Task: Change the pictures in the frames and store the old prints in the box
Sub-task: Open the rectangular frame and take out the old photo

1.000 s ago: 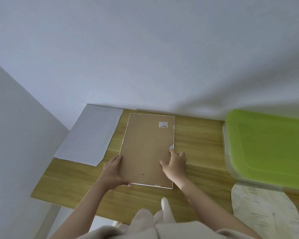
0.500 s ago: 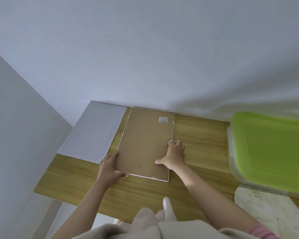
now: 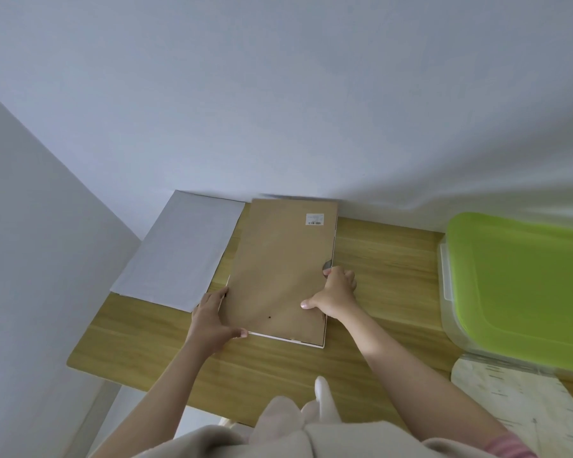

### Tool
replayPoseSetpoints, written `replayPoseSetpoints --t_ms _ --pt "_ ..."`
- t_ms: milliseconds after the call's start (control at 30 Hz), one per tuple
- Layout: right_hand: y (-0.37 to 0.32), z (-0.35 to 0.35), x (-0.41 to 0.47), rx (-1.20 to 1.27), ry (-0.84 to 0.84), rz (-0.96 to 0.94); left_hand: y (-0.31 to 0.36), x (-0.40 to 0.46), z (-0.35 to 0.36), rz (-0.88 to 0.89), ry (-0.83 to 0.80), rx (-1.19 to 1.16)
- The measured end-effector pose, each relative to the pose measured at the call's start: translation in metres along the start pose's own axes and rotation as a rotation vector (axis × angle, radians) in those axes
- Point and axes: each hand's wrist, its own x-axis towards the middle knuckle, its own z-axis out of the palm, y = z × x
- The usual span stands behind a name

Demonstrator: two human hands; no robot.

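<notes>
Frame: picture frame point(image 3: 280, 269) lies face down on the wooden bench point(image 3: 384, 259), brown backing board up, thin white rim showing along its near and right edges; its far end reaches the wall
Backing board: carries a small white barcode sticker point(image 3: 314, 219) at the frame's far right corner and a small dark dot near the frame's near edge; along the right side the board looks slightly raised from the white rim, though how far it is lifted cannot be told
Left hand: left hand point(image 3: 212, 320) grips the frame's near left corner, fingers lying along the left edge, thumb curled onto the near edge
Right hand: right hand point(image 3: 334, 294) holds the frame's right edge past its middle, thumb flat on the backing board, fingers curled over the side beside a small dark notch or clip in that edge
Hands together: well apart, one on each long side of the frame
Grey sheet: flat pale grey sheet point(image 3: 182, 249) lies on the bench just left of the frame, its right edge close to the frame's left side and its near corner by the left hand
Box: clear plastic box point(image 3: 444, 282) with a bright green lid point(image 3: 523, 285), shut, well to the right of the frame
Print: pale sheet with faint birch-like markings point(image 3: 513, 404) lies on the bench to the frame's near right, its far edge against the box
Clothing: beige garment at the bottom edge, nearer than the frame; a pink striped cuff on the right arm
</notes>
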Motion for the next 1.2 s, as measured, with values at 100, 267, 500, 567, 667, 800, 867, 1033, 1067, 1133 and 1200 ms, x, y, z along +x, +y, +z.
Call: replayPoseSetpoints --t_ms 100,267,500,567,667,800,867,1033,1067,1133,1200 --pt "0.000 -0.001 -0.005 0.058 -0.008 -0.034 0.000 -0.002 -0.001 -0.004 0.015 -0.043" --pt "0.006 0.001 -0.013 0.113 0.016 -0.088 0.001 -0.009 0.005 0.059 0.056 -0.013" --pt "0.009 0.000 -0.023 0.176 0.051 -0.153 0.005 -0.013 0.006 0.109 0.082 0.015" --pt "0.008 0.000 -0.025 0.180 0.062 -0.164 0.006 -0.013 0.004 0.124 0.080 0.013" --pt "0.004 0.001 -0.026 0.202 0.061 -0.176 0.007 -0.012 -0.001 0.149 0.082 0.016" --pt "-0.001 0.003 -0.028 0.246 0.050 -0.206 0.008 -0.010 -0.009 0.171 0.070 0.038" --pt "-0.003 0.002 -0.028 0.265 0.036 -0.218 0.009 -0.009 -0.012 0.196 0.065 0.059" --pt "-0.003 -0.004 -0.027 0.359 0.017 -0.221 0.017 -0.009 -0.025 0.271 0.077 0.088" --pt "-0.003 -0.005 -0.027 0.392 0.020 -0.217 0.020 -0.010 -0.027 0.289 0.088 0.095" --pt "0.001 -0.009 -0.029 0.466 0.033 -0.197 0.024 -0.012 -0.030 0.327 0.096 0.106" --pt "0.008 -0.016 -0.035 0.538 0.069 -0.166 0.030 -0.016 -0.029 0.367 0.069 0.094"
